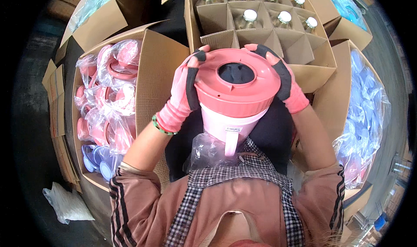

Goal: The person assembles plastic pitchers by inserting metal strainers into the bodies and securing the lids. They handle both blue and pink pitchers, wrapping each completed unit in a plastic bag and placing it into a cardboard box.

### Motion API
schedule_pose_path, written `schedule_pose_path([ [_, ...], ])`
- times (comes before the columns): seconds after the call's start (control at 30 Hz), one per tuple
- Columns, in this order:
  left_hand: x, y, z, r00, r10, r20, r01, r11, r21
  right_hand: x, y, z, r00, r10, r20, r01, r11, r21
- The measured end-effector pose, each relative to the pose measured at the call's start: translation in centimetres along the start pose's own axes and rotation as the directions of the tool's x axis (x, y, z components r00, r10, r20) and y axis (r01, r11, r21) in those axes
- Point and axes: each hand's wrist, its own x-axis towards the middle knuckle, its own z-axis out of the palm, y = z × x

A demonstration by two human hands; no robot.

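A pale pink plastic jug (213, 122) is in front of my body, its handle (231, 143) turned toward me. A darker pink round lid (234, 106) sits on its top, with a dark round opening in the middle. My left hand (184, 84), in a pink and black glove with bare fingertips, grips the lid's left edge. My right hand (284, 80), gloved the same way, holds the opposite edge. A crumpled clear plastic bag (210, 151) rests on my lap below the jug.
Ahead, a divided cardboard box (308, 71) holds several white-capped clear bottles (249, 19). On the left, an open carton (145, 69) contains bagged pink lids (124, 95) and blue lids (97, 158). Bagged blue items (365, 108) fill a carton on the right. Flattened cardboard (58, 108) lies far left.
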Motion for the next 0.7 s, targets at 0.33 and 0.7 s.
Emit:
schedule_pose_path([
  [0.33,-0.7,0.7,-2.0,0.818,0.325,0.474,-0.557,0.651,0.516,-2.2,0.8,-1.1,0.945,-0.318,0.079,0.321,0.854,-0.409],
  [0.7,1.0,1.9,-4.8,0.593,0.156,0.790,-0.803,0.189,0.566,-4.7,-1.7,-1.0,0.777,-0.325,0.539,0.556,-0.044,-0.830],
])
